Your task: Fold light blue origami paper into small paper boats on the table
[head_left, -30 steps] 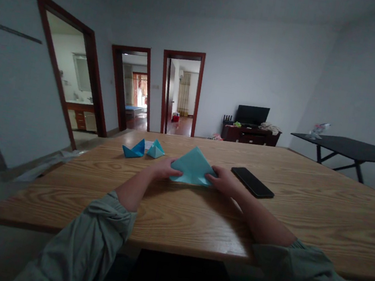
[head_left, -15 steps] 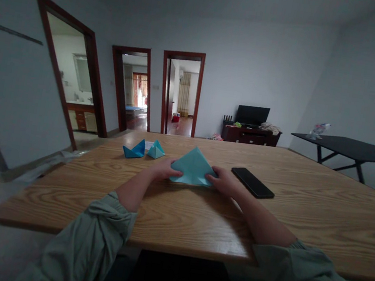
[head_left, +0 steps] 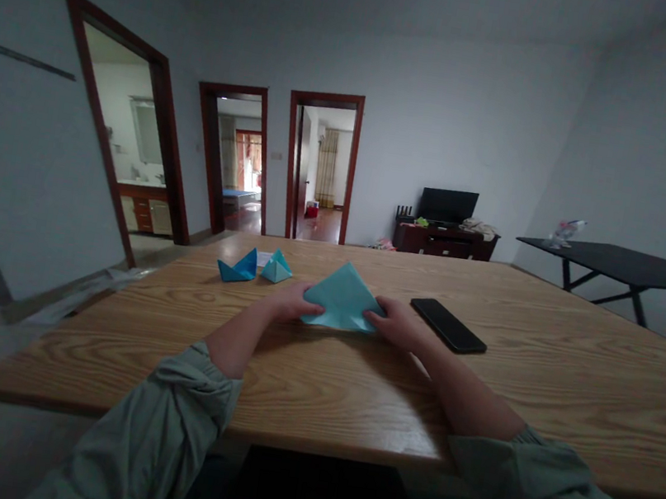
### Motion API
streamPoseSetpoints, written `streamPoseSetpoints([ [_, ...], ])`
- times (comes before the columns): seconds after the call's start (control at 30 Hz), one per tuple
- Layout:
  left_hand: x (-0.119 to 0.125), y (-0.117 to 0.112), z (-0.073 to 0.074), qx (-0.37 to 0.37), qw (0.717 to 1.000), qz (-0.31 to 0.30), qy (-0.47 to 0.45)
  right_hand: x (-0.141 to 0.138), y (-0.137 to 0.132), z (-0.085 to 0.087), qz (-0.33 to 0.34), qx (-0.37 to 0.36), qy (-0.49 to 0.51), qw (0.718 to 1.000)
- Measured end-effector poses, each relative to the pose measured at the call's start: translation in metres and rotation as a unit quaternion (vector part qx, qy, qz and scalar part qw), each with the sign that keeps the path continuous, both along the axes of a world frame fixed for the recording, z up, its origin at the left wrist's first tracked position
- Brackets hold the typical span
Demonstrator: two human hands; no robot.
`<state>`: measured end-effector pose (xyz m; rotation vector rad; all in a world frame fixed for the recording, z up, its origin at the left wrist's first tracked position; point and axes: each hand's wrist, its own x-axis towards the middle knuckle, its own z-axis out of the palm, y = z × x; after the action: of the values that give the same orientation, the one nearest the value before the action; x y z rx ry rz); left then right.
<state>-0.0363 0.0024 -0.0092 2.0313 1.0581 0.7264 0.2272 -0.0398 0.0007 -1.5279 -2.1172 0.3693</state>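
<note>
A light blue sheet of folded paper (head_left: 344, 295), its peak pointing up and away from me, is held between both hands just over the table. My left hand (head_left: 292, 302) grips its left corner, thumb laid across the near face. On the opposite corner, my right hand (head_left: 392, 322) pinches the paper with the thumb in front; the fingers behind are hidden. Left of the paper stand a darker blue folded paper boat (head_left: 238, 267) and a light blue folded paper piece (head_left: 277, 266), both untouched.
A black smartphone (head_left: 448, 325) lies right of my right hand on the wooden table (head_left: 310, 404). A small white slip (head_left: 264, 258) sits behind the folded pieces. Farther off are a black table (head_left: 631, 265) and a television (head_left: 448, 206) on a cabinet.
</note>
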Motion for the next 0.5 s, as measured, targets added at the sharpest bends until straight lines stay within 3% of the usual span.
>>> streamPoseSetpoints([
  [0.27,0.0,-0.001,0.0,0.011,1.0,0.0,0.004,0.004,0.011,-0.01,0.01,0.005,0.009,1.0],
  [0.5,-0.001,0.0,0.0,0.006,1.0,0.002,0.009,0.001,0.006,-0.005,0.005,-0.01,0.012,1.0],
])
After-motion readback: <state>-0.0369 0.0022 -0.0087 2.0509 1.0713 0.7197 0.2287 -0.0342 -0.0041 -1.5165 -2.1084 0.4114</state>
